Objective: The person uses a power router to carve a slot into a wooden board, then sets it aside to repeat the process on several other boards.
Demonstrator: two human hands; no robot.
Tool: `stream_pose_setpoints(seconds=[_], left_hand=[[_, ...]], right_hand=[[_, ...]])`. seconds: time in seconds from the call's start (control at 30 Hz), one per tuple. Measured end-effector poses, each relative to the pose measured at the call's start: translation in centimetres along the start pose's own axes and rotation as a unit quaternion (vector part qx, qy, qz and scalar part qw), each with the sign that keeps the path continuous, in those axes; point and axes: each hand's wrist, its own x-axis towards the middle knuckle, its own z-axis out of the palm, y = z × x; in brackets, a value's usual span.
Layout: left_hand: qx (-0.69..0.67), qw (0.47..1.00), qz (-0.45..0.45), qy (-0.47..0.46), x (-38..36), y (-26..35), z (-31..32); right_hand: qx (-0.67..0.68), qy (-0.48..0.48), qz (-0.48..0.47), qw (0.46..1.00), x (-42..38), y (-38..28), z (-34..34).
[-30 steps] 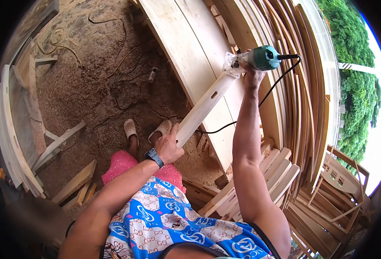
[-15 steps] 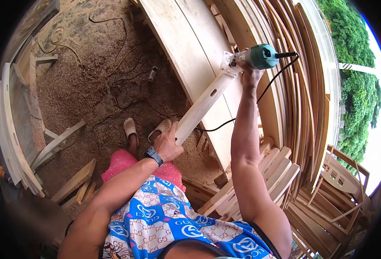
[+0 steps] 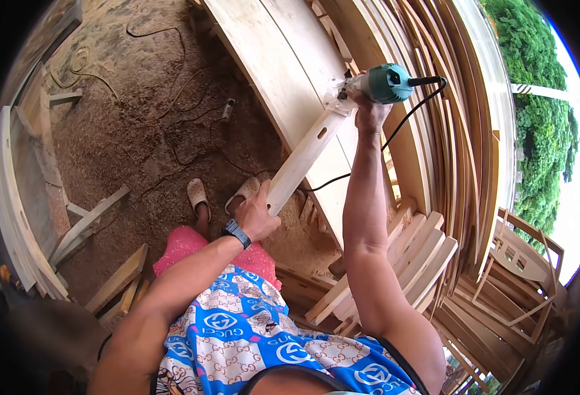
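My left hand (image 3: 257, 216) is wrapped round the near end of a pale wooden board (image 3: 300, 164), which has an oblong slot cut in it. The board runs away from me and rests across wide planks (image 3: 283, 72). At its far end my right hand (image 3: 371, 117) grips a green-topped trim router (image 3: 390, 83). The router's clear base sits on the board, and its bit is hidden from view. A black power cord (image 3: 413, 117) loops from the router's top, behind my right forearm, and down to the floor.
Long stacked boards (image 3: 464, 151) stand along the right. Shorter slotted pieces (image 3: 421, 253) lie below my right arm. More curved boards (image 3: 10, 197) lean at the left. Cords (image 3: 178, 155) trail over the sawdust-covered floor (image 3: 145, 131) near my feet.
The router and my right hand have shifted slightly left in view, a little closer to the board's slot. The camera view has also moved a little. Both grips are unchanged.
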Motion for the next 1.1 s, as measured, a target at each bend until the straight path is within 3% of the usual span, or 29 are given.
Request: stream_pose_setpoints(seconds=[0.37, 0.6, 0.63, 0.7, 0.73, 0.83, 0.9, 0.97, 1.1], left_hand=[[0.020, 1.000, -0.015, -0.002, 0.2, -0.2, 0.8], [0.040, 0.998, -0.030, -0.029, 0.2, 0.5, 0.4], [0.033, 0.998, -0.043, -0.031, 0.2, 0.5, 0.4], [0.041, 0.998, -0.042, -0.028, 0.2, 0.6, 0.4], [0.048, 0.998, -0.043, -0.024, 0.2, 0.7, 0.6], [0.064, 0.997, -0.032, -0.037, 0.3, 0.8, 0.5], [0.063, 0.997, -0.030, -0.041, 0.3, 1.0, 0.5], [0.063, 0.997, -0.030, -0.044, 0.3, 1.0, 0.6], [0.057, 0.997, -0.026, -0.042, 0.3, 0.6, 1.0]], right_hand=[[-0.031, -0.003, 0.037, 0.999, -4.6, -1.4, 0.6], [-0.106, 0.001, -0.001, 0.994, -8.3, -3.6, 1.8], [-0.187, -0.009, -0.008, 0.982, -9.0, -3.8, 1.7], [-0.210, -0.012, -0.032, 0.977, -10.2, -3.7, 1.8], [-0.146, -0.011, -0.004, 0.989, -10.9, -3.4, 1.9], [-0.135, 0.006, -0.008, 0.991, -13.2, -3.8, 2.3], [-0.113, -0.023, 0.037, 0.993, -14.7, -3.9, 2.2], [-0.046, 0.024, 0.068, 0.996, -15.9, -5.8, 3.5], [-0.058, 0.021, 0.054, 0.997, -17.4, -6.1, 4.1]])
